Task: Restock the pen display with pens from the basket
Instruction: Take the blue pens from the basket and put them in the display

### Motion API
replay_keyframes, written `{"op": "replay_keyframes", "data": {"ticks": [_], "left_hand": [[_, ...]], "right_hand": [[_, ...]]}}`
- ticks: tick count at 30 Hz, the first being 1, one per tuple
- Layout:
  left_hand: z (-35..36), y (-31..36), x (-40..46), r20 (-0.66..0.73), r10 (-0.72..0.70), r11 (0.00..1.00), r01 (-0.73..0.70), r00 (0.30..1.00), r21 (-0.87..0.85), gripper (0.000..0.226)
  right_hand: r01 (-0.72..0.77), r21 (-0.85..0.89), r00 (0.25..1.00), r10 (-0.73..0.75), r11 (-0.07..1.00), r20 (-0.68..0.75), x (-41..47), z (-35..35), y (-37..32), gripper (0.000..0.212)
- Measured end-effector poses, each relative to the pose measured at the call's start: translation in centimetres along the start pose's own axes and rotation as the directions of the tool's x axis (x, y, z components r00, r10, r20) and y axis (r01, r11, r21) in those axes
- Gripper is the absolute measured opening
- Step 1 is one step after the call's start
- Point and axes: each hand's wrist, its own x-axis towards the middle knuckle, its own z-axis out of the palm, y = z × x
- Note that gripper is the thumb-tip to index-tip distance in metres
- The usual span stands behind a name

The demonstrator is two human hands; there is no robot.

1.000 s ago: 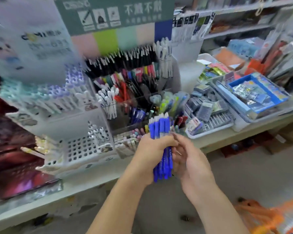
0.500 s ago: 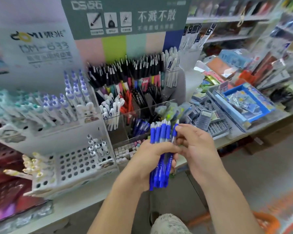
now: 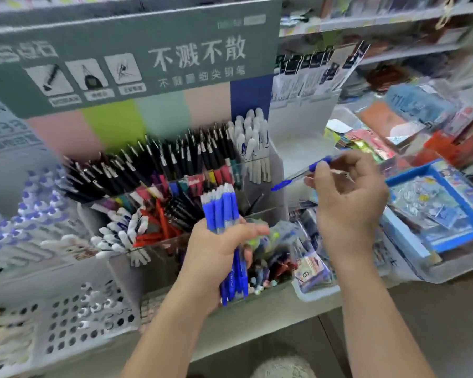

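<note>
My left hand [image 3: 216, 252] grips a bundle of blue pens [image 3: 221, 211] upright in front of the pen display [image 3: 159, 170]. The display's clear compartments hold black, red and white pens below a green sign. My right hand [image 3: 347, 203] is raised to the right of the bundle. Its fingertips pinch a single blue pen [image 3: 301, 175], which lies nearly level and points left toward the display. The basket is out of view.
A white perforated pen rack [image 3: 74, 323] stands at lower left. Purple-capped pens [image 3: 33, 203] fill a stand to the left. A blue tray of packets [image 3: 443, 211] and a small bin [image 3: 314, 274] sit to the right on the shelf [image 3: 257, 326].
My right hand pulled one blue pen out of the bundle and lifted it up and to the right. The camera moved closer to the display.
</note>
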Motion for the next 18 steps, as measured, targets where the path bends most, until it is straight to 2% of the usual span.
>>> {"op": "replay_keyframes", "data": {"ticks": [1,4,6,8,10,14,18], "left_hand": [[0.9,-0.1,0.5,-0.015,0.040,0.997,-0.039,0.999,0.063,0.009],[3.2,-0.7,1.8,-0.061,0.088,0.979,-0.075,0.994,0.189,0.013],[4.2,-1.1,2.5,-0.112,0.085,0.976,-0.060,0.990,0.209,0.016],[4.6,-1.4,3.0,-0.163,0.088,0.982,-0.058,0.983,0.181,0.023],[4.6,-1.3,3.2,-0.222,0.114,0.986,-0.083,0.968,0.142,0.026],[3.4,-1.1,3.1,-0.344,0.184,0.982,-0.154,0.921,0.111,0.025],[2.7,-1.2,2.7,-0.324,0.152,0.988,-0.133,0.934,0.081,0.022]], "right_hand": [[0.014,-0.051,0.997,-0.010,0.999,0.073,0.4,0.4,0.9,0.017],[0.136,-0.198,0.963,-0.082,0.971,0.259,1.5,1.7,3.5,0.020],[0.252,-0.266,0.913,-0.138,0.930,0.383,2.2,2.2,4.7,0.018],[0.303,-0.294,0.866,-0.133,0.906,0.482,2.5,2.4,5.6,0.016],[0.331,-0.299,0.850,-0.146,0.895,0.505,2.5,2.6,6.2,0.016],[0.378,-0.319,0.863,-0.206,0.869,0.460,1.9,3.2,6.7,0.020],[0.375,-0.332,0.880,-0.219,0.865,0.422,0.9,3.5,7.0,0.036]]}}
